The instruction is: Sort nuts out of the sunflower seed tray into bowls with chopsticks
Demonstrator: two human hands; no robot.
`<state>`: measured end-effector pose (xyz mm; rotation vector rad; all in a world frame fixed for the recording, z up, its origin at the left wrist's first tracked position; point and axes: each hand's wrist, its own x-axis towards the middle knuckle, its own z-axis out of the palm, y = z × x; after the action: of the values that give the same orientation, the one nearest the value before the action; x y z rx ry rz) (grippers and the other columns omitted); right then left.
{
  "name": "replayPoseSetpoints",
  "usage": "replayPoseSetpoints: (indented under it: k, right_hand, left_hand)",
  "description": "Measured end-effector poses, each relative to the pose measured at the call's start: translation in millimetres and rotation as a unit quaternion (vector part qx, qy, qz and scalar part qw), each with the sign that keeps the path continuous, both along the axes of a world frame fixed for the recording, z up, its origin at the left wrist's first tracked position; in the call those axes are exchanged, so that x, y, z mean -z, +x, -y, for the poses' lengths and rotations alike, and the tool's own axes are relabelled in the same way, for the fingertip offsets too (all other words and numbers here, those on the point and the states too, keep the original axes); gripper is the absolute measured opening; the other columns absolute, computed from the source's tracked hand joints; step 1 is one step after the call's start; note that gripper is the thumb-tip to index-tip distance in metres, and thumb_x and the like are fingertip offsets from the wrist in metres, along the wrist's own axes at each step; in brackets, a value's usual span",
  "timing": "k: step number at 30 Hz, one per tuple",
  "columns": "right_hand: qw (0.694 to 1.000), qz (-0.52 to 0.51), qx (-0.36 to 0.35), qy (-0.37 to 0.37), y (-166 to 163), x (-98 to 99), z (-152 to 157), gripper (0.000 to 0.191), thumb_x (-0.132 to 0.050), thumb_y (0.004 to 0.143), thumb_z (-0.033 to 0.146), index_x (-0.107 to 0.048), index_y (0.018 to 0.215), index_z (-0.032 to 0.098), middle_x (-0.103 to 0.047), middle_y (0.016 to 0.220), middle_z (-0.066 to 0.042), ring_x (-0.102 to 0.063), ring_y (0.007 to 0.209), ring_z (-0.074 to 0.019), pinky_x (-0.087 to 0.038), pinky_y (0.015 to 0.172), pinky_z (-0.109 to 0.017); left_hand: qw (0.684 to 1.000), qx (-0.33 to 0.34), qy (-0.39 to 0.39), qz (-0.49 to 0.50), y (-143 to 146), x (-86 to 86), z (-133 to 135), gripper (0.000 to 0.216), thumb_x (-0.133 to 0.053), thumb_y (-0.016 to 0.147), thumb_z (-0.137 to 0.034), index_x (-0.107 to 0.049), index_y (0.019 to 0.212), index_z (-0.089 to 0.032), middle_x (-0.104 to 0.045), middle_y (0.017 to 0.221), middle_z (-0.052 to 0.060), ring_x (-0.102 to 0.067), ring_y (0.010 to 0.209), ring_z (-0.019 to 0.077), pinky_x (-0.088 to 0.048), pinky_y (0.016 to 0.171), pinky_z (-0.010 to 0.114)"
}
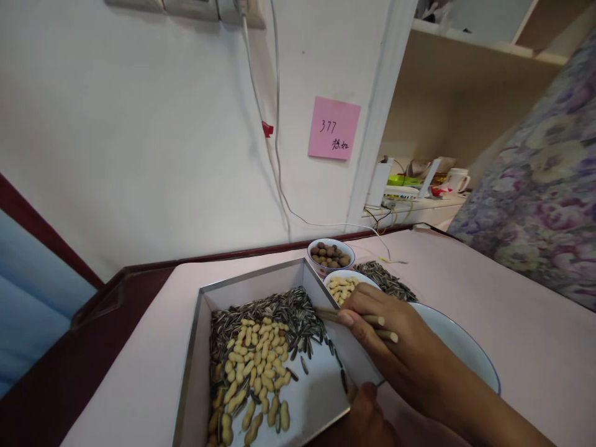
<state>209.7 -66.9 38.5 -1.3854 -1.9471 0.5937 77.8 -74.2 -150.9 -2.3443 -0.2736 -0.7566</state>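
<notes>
My right hand (395,354) reaches in from the lower right, closed on a pair of wooden chopsticks (326,313). Their tips point left over the right wall of a square metal tray (251,284). The tray holds striped sunflower seeds (284,310) at its far side and unshelled peanuts (256,366) in the middle and near side. Only part of my left hand (367,413) shows at the bottom edge, its thumb pressed on the tray's near right corner.
Right of the tray stand a small bowl of brown nuts (330,254), a small bowl of peanuts (342,287) and a large white blue-rimmed bowl (465,351). A loose seed pile (388,282) lies on the pink table. A cable (277,155) hangs down the wall beside a pink note (333,127).
</notes>
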Motion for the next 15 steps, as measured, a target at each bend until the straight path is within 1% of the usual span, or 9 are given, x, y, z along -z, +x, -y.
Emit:
replayPoseSetpoints:
  k: [1, 3, 5, 8, 12, 13, 15]
  right_hand:
    - [1.0, 0.001, 0.0, 0.001, 0, 0.9, -1, 0.034, -0.041, 0.11, 0.04, -0.054, 0.083, 0.023, -0.061, 0.091, -0.003, -0.058, 0.086, -0.0209, -0.043, 0.078, -0.037]
    - [1.0, 0.003, 0.004, 0.008, -1, 2.3, -3, 0.035, -0.041, 0.11, 0.04, -0.053, 0.081, 0.023, -0.061, 0.09, -0.003, -0.058, 0.084, -0.0203, -0.043, 0.077, -0.036]
    - [1.0, 0.005, 0.005, 0.021, -2, 2.4, -3, 0.036, -0.041, 0.11, 0.039, -0.051, 0.079, 0.023, -0.061, 0.087, -0.003, -0.058, 0.082, -0.0198, -0.043, 0.075, -0.035]
    - [0.999, 0.011, 0.014, 0.048, -2, 0.0, -1, 0.036, -0.042, 0.109, 0.037, -0.05, 0.077, 0.023, -0.062, 0.084, -0.003, -0.058, 0.079, -0.0193, -0.044, 0.072, -0.034]
    - [0.995, 0.01, 0.022, 0.096, 1, -7.5, 4, 0.038, -0.044, 0.109, 0.036, -0.053, 0.075, 0.023, -0.063, 0.079, -0.002, -0.06, 0.073, -0.0171, -0.046, 0.065, -0.03]
    - [0.994, 0.007, 0.019, 0.106, 1, -10.3, 6, 0.039, -0.044, 0.109, 0.036, -0.054, 0.074, 0.022, -0.062, 0.078, -0.002, -0.06, 0.071, -0.0164, -0.046, 0.063, -0.029]
    - [0.993, -0.008, 0.011, 0.119, 3, -16.9, 10, 0.041, -0.045, 0.11, 0.036, -0.056, 0.073, 0.022, -0.061, 0.074, -0.001, -0.06, 0.067, -0.0147, -0.047, 0.061, -0.027]
  left_hand:
    - [1.0, 0.0, 0.004, 0.009, 4, 6.8, -1, 0.024, -0.067, 0.101, -0.04, -0.073, 0.111, -0.019, -0.075, 0.11, 0.006, -0.072, 0.099, 0.0201, -0.059, 0.097, 0.044]
    - [1.0, -0.004, 0.009, 0.024, 9, 17.8, -3, 0.016, -0.07, 0.099, -0.037, -0.076, 0.097, -0.023, -0.078, 0.096, 0.002, -0.073, 0.09, 0.0182, -0.056, 0.106, 0.041]
    - [0.999, -0.008, 0.012, 0.035, 11, 24.6, -3, 0.013, -0.07, 0.096, -0.033, -0.078, 0.089, -0.026, -0.079, 0.091, 0.0, -0.074, 0.086, 0.0174, -0.052, 0.114, 0.036]
    - [0.999, -0.012, 0.014, 0.045, 11, 29.7, -2, 0.013, -0.07, 0.095, -0.032, -0.078, 0.089, -0.025, -0.08, 0.09, 0.001, -0.074, 0.083, 0.0169, -0.049, 0.118, 0.035]
    - [0.999, -0.002, 0.017, 0.041, 8, 34.5, -3, 0.015, -0.071, 0.096, -0.034, -0.076, 0.085, -0.025, -0.074, 0.072, -0.003, -0.071, 0.07, 0.0152, -0.049, 0.118, 0.038]
    - [0.999, 0.002, 0.017, 0.038, 7, 35.4, -3, 0.017, -0.071, 0.097, -0.034, -0.076, 0.084, -0.025, -0.072, 0.069, -0.003, -0.07, 0.069, 0.0149, -0.05, 0.116, 0.039]
    - [1.0, 0.007, 0.013, 0.028, 4, 35.7, -3, 0.021, -0.069, 0.1, -0.037, -0.074, 0.086, -0.022, -0.071, 0.07, -0.003, -0.069, 0.07, 0.0148, -0.056, 0.107, 0.041]
